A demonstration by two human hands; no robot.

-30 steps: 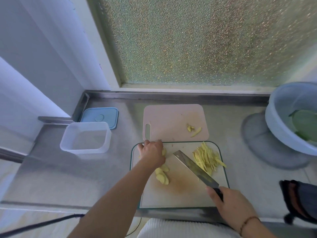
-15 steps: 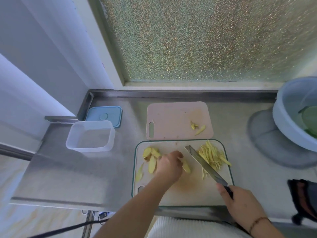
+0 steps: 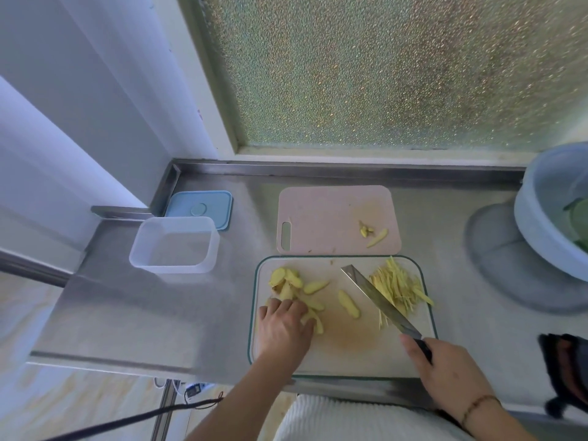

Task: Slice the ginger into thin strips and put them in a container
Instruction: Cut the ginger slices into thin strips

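A glass-edged cutting board (image 3: 350, 361) lies near the counter's front. Several yellow ginger slices (image 3: 288, 280) are spread over its left part, one slice (image 3: 348, 303) lies alone in the middle, and a heap of thin ginger strips (image 3: 399, 286) sits at its right. My left hand (image 3: 283, 326) rests on the slices at the board's left, its fingers curled over them. My right hand (image 3: 445, 370) grips the dark handle of a cleaver (image 3: 375, 297), whose blade slants across the board beside the strips. An empty clear container (image 3: 175, 245) stands on the counter to the left.
A pink cutting board (image 3: 324, 218) with a few ginger scraps (image 3: 370, 233) lies behind the glass one. A blue lid (image 3: 199, 209) sits behind the container. A pale basin (image 3: 547, 214) holding green leaves stands at the right, and a dark object (image 3: 566, 374) lies at the right edge.
My left hand moved from the board's middle to its left side, onto the spread slices. One slice lies alone in the middle. The cleaver stayed beside the strips.
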